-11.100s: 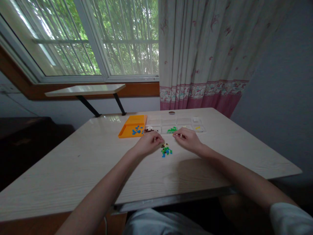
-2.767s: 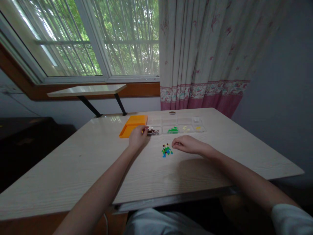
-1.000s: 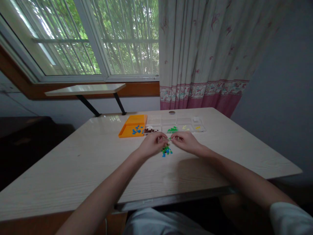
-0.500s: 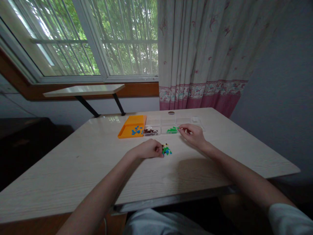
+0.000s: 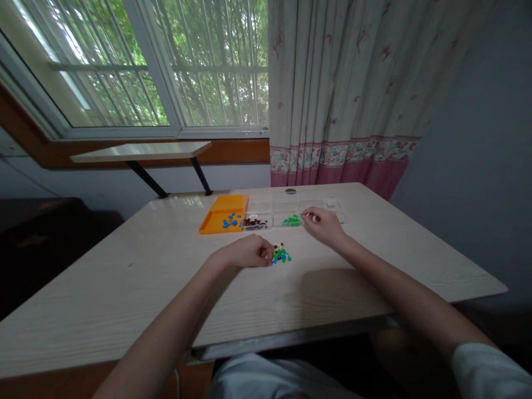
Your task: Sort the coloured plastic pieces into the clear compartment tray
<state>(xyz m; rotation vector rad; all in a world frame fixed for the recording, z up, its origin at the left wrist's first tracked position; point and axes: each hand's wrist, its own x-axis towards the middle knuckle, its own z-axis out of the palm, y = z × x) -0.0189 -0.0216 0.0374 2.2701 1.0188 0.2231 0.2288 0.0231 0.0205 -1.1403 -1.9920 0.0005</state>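
Note:
On the table lies a small mixed pile (image 5: 282, 254) of green, blue, yellow and dark pieces. My left hand (image 5: 252, 251) rests at the pile's left edge with its fingers curled in a pinch; what they hold, if anything, is hidden. Farther back, my right hand (image 5: 324, 224) is at the right side of a clear compartment holding green pieces (image 5: 291, 220). Its thumb and forefinger are pinched, and a bit of green shows at the fingertips. Dark brown pieces (image 5: 254, 223) fill the neighbouring compartment of the clear divided box (image 5: 286, 204).
Left of the clear box stands an orange tray (image 5: 211, 221) with blue pieces (image 5: 231, 220) inside. A raised white shelf (image 5: 143, 151) on black legs rises at the back left. The table's front edge (image 5: 299, 334) runs close to my body.
My right hand has shifted slightly left and back, closer to the green pieces. My left hand has drawn a little to the left, still beside the pile.

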